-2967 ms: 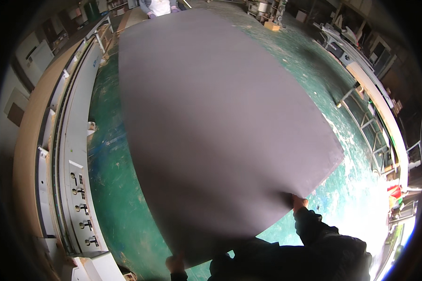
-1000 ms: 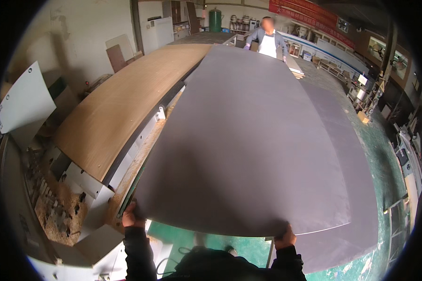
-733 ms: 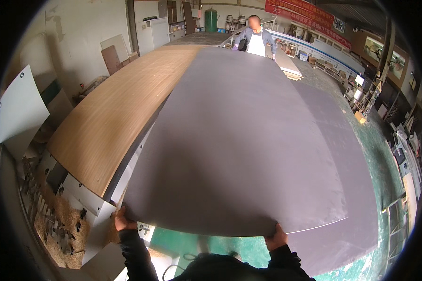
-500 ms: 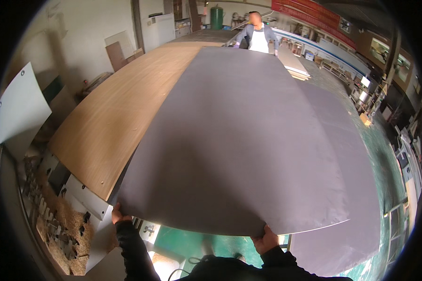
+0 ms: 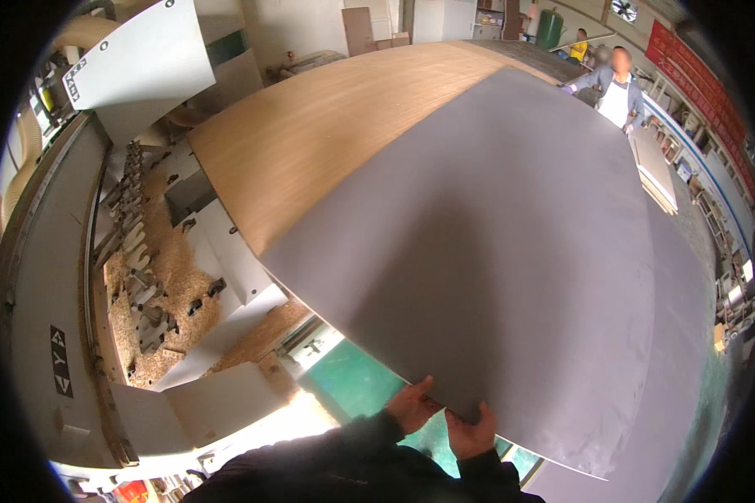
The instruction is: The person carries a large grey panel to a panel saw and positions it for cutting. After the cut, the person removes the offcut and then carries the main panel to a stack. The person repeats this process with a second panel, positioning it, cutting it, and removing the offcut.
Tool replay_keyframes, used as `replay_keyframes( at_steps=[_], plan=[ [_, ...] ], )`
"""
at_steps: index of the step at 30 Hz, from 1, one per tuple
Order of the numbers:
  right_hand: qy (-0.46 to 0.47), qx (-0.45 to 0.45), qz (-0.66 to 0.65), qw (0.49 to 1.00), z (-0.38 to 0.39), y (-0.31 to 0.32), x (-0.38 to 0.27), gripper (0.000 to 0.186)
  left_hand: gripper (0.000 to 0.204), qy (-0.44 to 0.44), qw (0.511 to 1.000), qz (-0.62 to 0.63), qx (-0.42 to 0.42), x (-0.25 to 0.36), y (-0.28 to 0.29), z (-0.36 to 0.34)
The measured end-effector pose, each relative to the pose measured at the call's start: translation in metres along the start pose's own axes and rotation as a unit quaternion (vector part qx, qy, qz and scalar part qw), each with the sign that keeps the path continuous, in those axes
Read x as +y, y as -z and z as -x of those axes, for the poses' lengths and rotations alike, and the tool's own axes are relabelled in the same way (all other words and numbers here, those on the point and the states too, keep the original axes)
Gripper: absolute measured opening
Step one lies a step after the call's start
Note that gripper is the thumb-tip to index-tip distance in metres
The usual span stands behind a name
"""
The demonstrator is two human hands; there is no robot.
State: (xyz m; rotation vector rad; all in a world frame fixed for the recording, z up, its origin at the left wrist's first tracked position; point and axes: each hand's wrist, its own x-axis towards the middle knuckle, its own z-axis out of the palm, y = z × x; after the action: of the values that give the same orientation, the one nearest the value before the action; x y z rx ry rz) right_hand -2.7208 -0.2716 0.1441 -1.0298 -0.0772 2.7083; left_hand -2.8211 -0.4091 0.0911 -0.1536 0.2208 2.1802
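Observation:
A large dark grey panel (image 5: 478, 251) reaches from my hands to the far side. My left hand (image 5: 413, 405) grips its near edge, thumb on top and fingers partly hidden underneath. Just to the right, my right hand (image 5: 471, 432) is closed on the same edge, thumb also on top. At the panel's far end a co-worker (image 5: 614, 99) in a white apron has both hands at its edge. Beneath and to the left, a wood-grain sheet (image 5: 344, 126) shows along the panel's left side.
Another grey panel (image 5: 675, 310) lies lower, to the right. A machine bed (image 5: 155, 277) strewn with wood shavings stands on the left, below a raised white cover (image 5: 147, 67). Green floor (image 5: 356, 377) shows under the near edge. A person in yellow (image 5: 579, 46) is at the back.
The view has swung left, bringing more of the machine in. My left hand has moved from the panel's left corner along the near edge to beside my right hand, which still grips.

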Motion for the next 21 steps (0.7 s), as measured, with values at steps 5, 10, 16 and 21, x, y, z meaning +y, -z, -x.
replay_keyframes(
  at_steps=[5, 10, 16, 21],
  plan=[
    [-0.063, -0.014, 0.036, 0.997, -0.017, -0.028, 0.042, 0.031, 0.040, -0.066, 0.964, -0.063, 0.250, 0.052, -0.017, -0.021],
    [0.560, -0.121, 0.736, 0.362, 0.033, -0.025, -0.065, 0.043, 0.030, -0.184, 0.901, -0.294, 0.260, 0.141, 0.018, -0.034],
    [0.381, 0.286, 0.790, 0.386, 0.018, 0.025, -0.249, 0.092, 0.022, -0.250, 0.867, -0.301, 0.308, 0.269, 0.089, -0.062],
    [0.415, 0.286, 0.728, 0.465, -0.031, 0.054, -0.265, 0.067, 0.023, -0.305, 0.843, -0.355, 0.267, 0.332, 0.086, -0.062]
  ],
)
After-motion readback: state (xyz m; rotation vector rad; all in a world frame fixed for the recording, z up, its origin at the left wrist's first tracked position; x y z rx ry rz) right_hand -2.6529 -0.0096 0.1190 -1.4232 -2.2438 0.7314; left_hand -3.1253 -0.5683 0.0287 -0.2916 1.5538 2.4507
